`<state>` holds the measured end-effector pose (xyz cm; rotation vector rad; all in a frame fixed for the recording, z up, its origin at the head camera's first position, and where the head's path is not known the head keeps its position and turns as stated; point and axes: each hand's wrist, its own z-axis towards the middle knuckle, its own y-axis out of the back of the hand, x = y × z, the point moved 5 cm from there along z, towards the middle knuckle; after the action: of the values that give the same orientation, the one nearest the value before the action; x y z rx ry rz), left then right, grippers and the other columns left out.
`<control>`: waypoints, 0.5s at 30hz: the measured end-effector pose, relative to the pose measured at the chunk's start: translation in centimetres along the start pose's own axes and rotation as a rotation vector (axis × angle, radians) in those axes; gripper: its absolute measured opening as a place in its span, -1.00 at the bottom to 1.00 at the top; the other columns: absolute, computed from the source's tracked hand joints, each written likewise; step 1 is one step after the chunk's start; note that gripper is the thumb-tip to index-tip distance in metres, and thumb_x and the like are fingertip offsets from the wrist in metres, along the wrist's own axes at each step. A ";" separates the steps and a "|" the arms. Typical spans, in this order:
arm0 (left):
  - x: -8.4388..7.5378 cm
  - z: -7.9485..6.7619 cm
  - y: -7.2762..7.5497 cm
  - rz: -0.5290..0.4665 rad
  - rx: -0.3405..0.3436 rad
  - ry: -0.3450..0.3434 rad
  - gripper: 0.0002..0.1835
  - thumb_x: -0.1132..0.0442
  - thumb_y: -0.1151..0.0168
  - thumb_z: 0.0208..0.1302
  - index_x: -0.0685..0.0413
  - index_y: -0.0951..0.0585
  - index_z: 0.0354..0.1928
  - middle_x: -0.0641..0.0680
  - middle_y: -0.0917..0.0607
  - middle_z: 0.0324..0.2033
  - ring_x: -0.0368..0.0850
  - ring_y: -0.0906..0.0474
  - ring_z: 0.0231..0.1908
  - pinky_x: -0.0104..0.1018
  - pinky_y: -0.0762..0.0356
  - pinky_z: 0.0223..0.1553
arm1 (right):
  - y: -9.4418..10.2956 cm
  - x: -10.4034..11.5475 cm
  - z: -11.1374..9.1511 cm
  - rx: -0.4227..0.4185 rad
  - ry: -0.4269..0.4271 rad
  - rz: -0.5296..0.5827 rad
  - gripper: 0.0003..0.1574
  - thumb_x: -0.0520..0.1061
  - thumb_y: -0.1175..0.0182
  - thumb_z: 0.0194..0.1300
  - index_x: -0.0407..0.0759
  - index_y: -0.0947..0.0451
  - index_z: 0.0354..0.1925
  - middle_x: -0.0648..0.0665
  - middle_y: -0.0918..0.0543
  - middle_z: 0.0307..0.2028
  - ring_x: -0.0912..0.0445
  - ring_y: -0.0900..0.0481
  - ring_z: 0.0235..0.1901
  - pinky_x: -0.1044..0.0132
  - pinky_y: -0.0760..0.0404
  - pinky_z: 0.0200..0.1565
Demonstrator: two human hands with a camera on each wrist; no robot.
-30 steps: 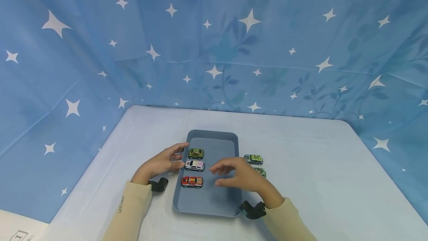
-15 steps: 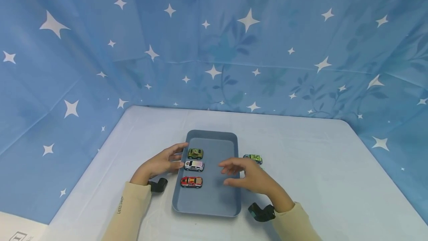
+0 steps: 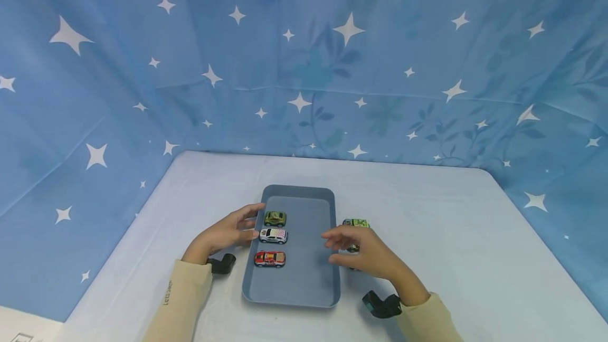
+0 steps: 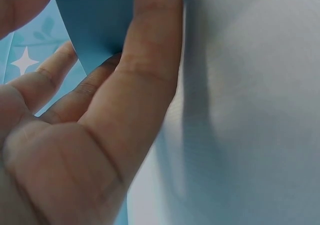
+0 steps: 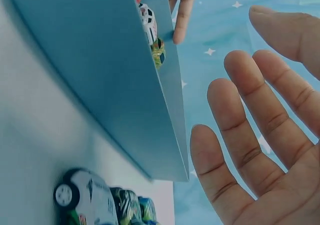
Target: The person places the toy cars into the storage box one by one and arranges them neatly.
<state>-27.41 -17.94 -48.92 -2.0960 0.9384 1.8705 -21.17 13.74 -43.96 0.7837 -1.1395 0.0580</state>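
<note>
White counter: row of loose toy cars lies just outside the tray's right wall, far one lengthwise across it, partly hidden below the nearer right hand, empty, fingers parted; left hand touches the opposite rim, fingers extended.

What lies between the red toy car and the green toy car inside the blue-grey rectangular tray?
One white toy car with a pink-patterned roof lies between them, as the head view shows.
</note>
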 end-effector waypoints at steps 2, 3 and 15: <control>0.0 0.0 0.0 0.007 -0.001 -0.003 -0.12 0.25 -0.36 0.56 0.24 -0.10 0.71 0.46 -0.07 0.66 0.59 -0.05 0.59 0.42 -0.34 0.43 | 0.3 -0.1 -0.3 -0.009 0.004 -0.004 -0.48 -0.22 -0.51 0.39 -0.39 -0.67 0.24 -0.28 -0.80 -0.04 -0.14 -0.76 -0.08 0.03 -0.77 0.00; 0.0 0.0 0.0 0.009 -0.001 -0.005 -0.12 0.25 -0.36 0.56 0.24 -0.10 0.71 0.47 -0.06 0.66 0.59 -0.04 0.59 0.42 -0.33 0.43 | 0.4 -0.1 -0.4 -0.014 0.003 -0.005 -0.48 -0.22 -0.51 0.39 -0.39 -0.67 0.24 -0.28 -0.80 -0.04 -0.13 -0.76 -0.08 0.03 -0.77 0.00; 0.0 0.0 -0.1 -0.008 0.003 0.005 -0.11 0.26 -0.35 0.56 0.23 -0.08 0.72 0.50 -0.06 0.64 0.60 -0.04 0.58 0.41 -0.39 0.40 | 1.4 -0.4 -1.9 -0.055 -0.066 -0.046 -0.44 -0.23 -0.53 0.35 -0.38 -0.67 0.25 -0.17 -0.81 -0.05 0.00 -0.77 -0.09 0.06 -0.77 0.01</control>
<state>-27.36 -17.92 -48.96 -2.1004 0.9322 1.8602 -20.48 16.00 -43.96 0.7673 -1.1799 -0.0382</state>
